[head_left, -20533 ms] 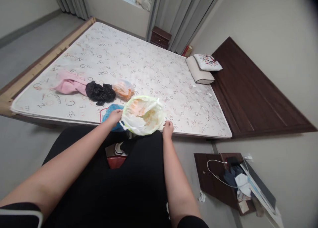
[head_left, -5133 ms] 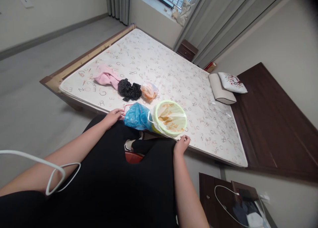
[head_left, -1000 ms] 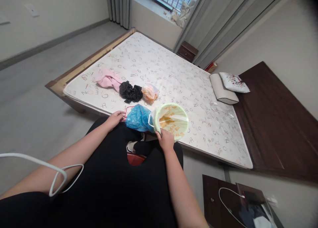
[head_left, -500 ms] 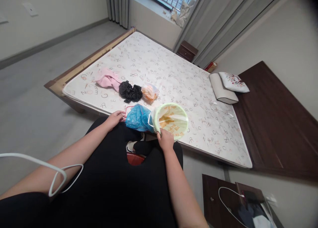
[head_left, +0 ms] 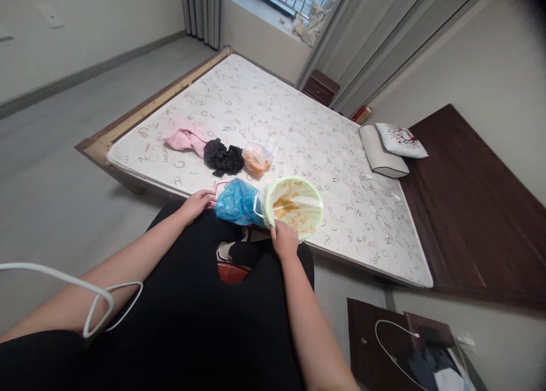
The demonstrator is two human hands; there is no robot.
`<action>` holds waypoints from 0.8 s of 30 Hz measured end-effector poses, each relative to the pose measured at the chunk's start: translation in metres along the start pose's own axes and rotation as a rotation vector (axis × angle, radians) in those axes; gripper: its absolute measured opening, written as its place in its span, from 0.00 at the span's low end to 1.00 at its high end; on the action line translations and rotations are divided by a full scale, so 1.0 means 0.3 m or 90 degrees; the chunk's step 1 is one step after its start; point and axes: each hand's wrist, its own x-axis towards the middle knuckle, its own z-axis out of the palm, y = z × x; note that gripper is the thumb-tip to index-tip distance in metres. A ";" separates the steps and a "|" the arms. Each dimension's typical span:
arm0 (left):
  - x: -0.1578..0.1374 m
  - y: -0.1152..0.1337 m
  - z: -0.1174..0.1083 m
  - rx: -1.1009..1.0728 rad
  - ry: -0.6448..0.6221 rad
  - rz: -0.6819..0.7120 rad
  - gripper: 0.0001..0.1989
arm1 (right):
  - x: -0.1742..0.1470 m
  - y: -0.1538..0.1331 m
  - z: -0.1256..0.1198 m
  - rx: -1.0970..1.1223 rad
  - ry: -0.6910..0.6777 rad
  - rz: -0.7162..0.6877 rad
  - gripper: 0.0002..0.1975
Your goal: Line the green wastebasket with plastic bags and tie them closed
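Note:
My left hand has its fingers closed at a thin red rim beside a crumpled blue plastic bag. What the red rim belongs to is mostly hidden by the bag. My right hand grips the near edge of a light green trash bin, thumb over the rim. The bin lies tilted with its mouth facing me, lined with a whitish bag with orange print. Behind the blue bag lie a black plastic bag, a clear and orange plastic bag and a pink cloth-like bundle.
The letter-printed mattress rests on a wooden bed frame. Pillows lie by the dark headboard. A dark nightstand with a cable stands at lower right. A white cable crosses my left arm.

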 end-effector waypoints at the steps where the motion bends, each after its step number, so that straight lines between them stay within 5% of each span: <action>1: 0.001 -0.001 0.000 -0.002 -0.002 0.001 0.13 | 0.000 0.001 0.000 -0.002 0.000 -0.002 0.14; 24: 0.007 -0.008 -0.002 0.028 -0.005 0.014 0.14 | -0.005 -0.004 -0.005 -0.017 -0.005 -0.005 0.15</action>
